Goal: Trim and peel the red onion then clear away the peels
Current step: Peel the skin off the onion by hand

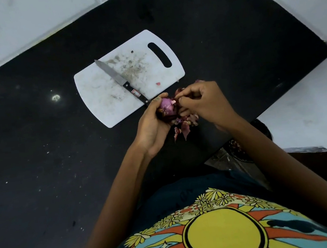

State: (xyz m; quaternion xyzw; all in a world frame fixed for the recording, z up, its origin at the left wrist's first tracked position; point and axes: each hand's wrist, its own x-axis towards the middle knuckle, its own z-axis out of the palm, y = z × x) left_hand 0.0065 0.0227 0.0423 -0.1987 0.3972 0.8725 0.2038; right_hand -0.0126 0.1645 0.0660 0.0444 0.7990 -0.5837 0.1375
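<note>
My left hand grips a red onion just off the near right corner of the white cutting board. The onion's top shows smooth purple flesh; dark skin still clings lower down. My right hand pinches a strip of skin at the onion's right side. Loose purple peels lie on the black counter under and beside both hands. A knife with a black handle lies diagonally across the board, blade pointing away.
The black counter stretches to the left and ends at a white wall behind. A small red onion scrap sits on the board. A dark bin with scraps shows below the counter's right edge.
</note>
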